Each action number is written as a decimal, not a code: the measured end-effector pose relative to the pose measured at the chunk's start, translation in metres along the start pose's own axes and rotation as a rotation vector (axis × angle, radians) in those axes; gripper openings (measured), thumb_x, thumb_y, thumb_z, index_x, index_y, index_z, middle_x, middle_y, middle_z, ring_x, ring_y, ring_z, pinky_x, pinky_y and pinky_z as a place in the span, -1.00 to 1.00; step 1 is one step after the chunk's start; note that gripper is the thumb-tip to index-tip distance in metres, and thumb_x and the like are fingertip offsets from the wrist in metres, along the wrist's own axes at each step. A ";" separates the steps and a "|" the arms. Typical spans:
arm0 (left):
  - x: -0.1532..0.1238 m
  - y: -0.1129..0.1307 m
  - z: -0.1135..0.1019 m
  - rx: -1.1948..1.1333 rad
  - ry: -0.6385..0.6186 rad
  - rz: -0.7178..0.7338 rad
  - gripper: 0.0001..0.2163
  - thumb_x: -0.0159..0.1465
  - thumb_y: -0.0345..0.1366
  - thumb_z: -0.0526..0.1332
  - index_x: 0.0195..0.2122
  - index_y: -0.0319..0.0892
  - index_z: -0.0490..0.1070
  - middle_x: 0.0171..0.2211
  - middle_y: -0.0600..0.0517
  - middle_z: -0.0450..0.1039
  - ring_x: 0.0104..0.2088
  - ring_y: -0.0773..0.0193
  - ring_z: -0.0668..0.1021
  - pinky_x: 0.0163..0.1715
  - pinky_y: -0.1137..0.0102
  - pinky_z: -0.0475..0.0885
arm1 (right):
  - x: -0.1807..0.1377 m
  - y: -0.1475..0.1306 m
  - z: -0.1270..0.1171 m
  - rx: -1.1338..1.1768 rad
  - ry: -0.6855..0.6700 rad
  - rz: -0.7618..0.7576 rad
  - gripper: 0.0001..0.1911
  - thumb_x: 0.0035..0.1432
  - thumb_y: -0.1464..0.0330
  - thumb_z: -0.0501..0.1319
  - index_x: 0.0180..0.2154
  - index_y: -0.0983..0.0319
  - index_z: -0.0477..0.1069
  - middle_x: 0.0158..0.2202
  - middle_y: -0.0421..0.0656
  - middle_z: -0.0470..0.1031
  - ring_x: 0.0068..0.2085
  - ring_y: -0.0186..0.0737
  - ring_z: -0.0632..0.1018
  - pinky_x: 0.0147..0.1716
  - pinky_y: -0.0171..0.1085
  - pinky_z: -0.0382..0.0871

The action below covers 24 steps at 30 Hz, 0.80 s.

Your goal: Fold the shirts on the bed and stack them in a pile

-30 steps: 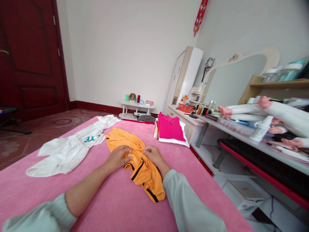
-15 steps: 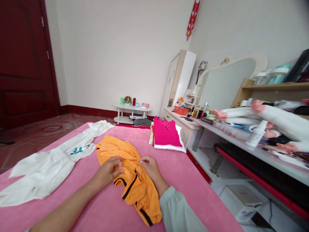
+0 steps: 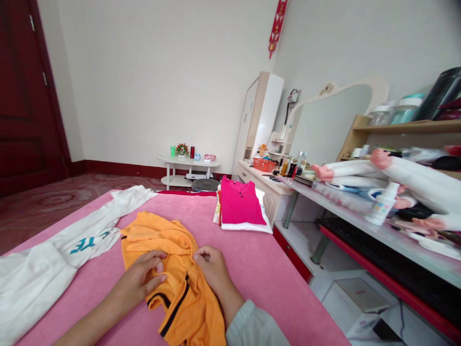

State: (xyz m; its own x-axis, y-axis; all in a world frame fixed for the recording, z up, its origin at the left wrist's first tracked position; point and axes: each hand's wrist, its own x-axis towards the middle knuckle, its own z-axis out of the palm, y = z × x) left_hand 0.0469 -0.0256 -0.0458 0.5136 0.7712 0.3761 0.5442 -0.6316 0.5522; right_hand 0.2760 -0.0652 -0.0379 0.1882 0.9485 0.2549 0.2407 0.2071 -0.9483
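A crumpled orange garment with black stripes (image 3: pixel 163 242) lies on the pink bed cover (image 3: pixel 270 278) in front of me. My left hand (image 3: pixel 146 274) rests on its left part, fingers curled and thumb bent toward them, with orange cloth between. At the garment's right edge, my right hand (image 3: pixel 212 263) pinches the fabric between thumb and fingers. Some of the lower part runs out of the bottom of the view. To the left, a white garment with teal letters (image 3: pixel 61 254) is spread out.
A folded pink top (image 3: pixel 243 204) tops a stack of clothes at the bed's far right. Beyond the bed stands a low white table (image 3: pixel 189 161). A cluttered glass desk (image 3: pixel 345 204) with a white bottle (image 3: pixel 382 204) runs along the right, beside a mirrored dresser (image 3: pixel 266 178).
My view has turned slightly to the right, so the clothes and both hands appear further left and lower. Both hands stay at about the same places on the orange garment.
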 end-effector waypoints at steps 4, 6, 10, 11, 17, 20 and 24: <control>0.001 0.000 -0.001 -0.001 -0.011 0.007 -0.81 0.18 -0.13 0.19 -0.47 -0.11 0.34 -0.05 -0.05 0.43 -0.01 0.11 0.44 -0.01 0.26 0.36 | -0.001 0.000 -0.001 0.045 -0.036 0.023 -0.88 -0.13 0.43 0.28 -0.42 0.23 0.53 -0.45 -0.20 0.53 -0.41 -0.26 0.48 -0.42 -0.35 0.31; 0.001 -0.001 -0.001 -0.011 -0.016 0.018 -0.80 0.18 -0.13 0.19 -0.48 -0.12 0.34 -0.06 -0.05 0.43 -0.01 0.11 0.44 -0.02 0.26 0.36 | -0.002 0.000 -0.004 0.098 -0.079 0.031 -0.82 -0.16 0.40 0.33 -0.38 0.22 0.53 -0.43 -0.21 0.53 -0.40 -0.26 0.49 -0.41 -0.35 0.32; 0.002 0.001 -0.002 -0.061 -0.014 0.030 -0.82 0.17 -0.16 0.19 -0.47 -0.14 0.33 -0.09 -0.07 0.44 -0.04 0.11 0.45 -0.04 0.26 0.35 | -0.003 -0.003 -0.010 0.175 -0.146 0.057 -0.77 -0.19 0.30 0.38 -0.39 0.23 0.53 -0.45 -0.21 0.52 -0.40 -0.26 0.49 -0.39 -0.32 0.33; 0.001 0.002 -0.003 -0.074 -0.004 0.029 -0.82 0.17 -0.17 0.19 -0.47 -0.14 0.32 -0.10 -0.07 0.44 -0.05 0.11 0.45 -0.04 0.25 0.35 | -0.004 -0.004 -0.011 0.189 -0.148 0.067 -0.75 -0.19 0.28 0.39 -0.38 0.23 0.53 -0.46 -0.21 0.53 -0.40 -0.26 0.49 -0.38 -0.31 0.34; -0.002 0.014 -0.009 -0.092 0.028 0.013 -0.83 0.14 -0.20 0.20 -0.50 -0.16 0.29 -0.27 -0.05 0.45 -0.17 0.15 0.46 -0.12 0.28 0.34 | -0.004 -0.008 -0.011 0.178 -0.064 0.010 -0.83 -0.23 0.29 0.36 -0.49 0.22 0.53 -0.48 -0.17 0.54 -0.39 -0.20 0.50 -0.31 -0.24 0.37; -0.004 0.016 -0.009 -0.102 0.074 -0.004 -0.82 0.14 -0.20 0.20 -0.51 -0.17 0.28 -0.36 -0.01 0.43 -0.27 0.20 0.46 -0.21 0.33 0.34 | -0.004 -0.010 -0.011 0.175 -0.028 -0.009 -0.84 -0.28 0.29 0.37 -0.55 0.22 0.51 -0.52 -0.18 0.53 -0.40 -0.20 0.49 -0.30 -0.23 0.36; -0.006 0.015 -0.012 -0.166 0.164 -0.085 -0.81 0.15 -0.17 0.18 -0.49 -0.17 0.29 -0.49 0.08 0.38 -0.44 0.29 0.41 -0.41 0.42 0.29 | -0.007 -0.011 -0.014 0.198 0.039 -0.025 -0.81 -0.28 0.27 0.35 -0.55 0.24 0.49 -0.54 -0.18 0.50 -0.43 -0.21 0.47 -0.33 -0.23 0.36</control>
State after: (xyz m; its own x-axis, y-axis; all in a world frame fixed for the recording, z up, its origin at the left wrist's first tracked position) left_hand 0.0438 -0.0389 -0.0314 0.3492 0.8318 0.4314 0.4571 -0.5531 0.6965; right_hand 0.2857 -0.0774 -0.0267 0.2223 0.9331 0.2826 0.0545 0.2775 -0.9592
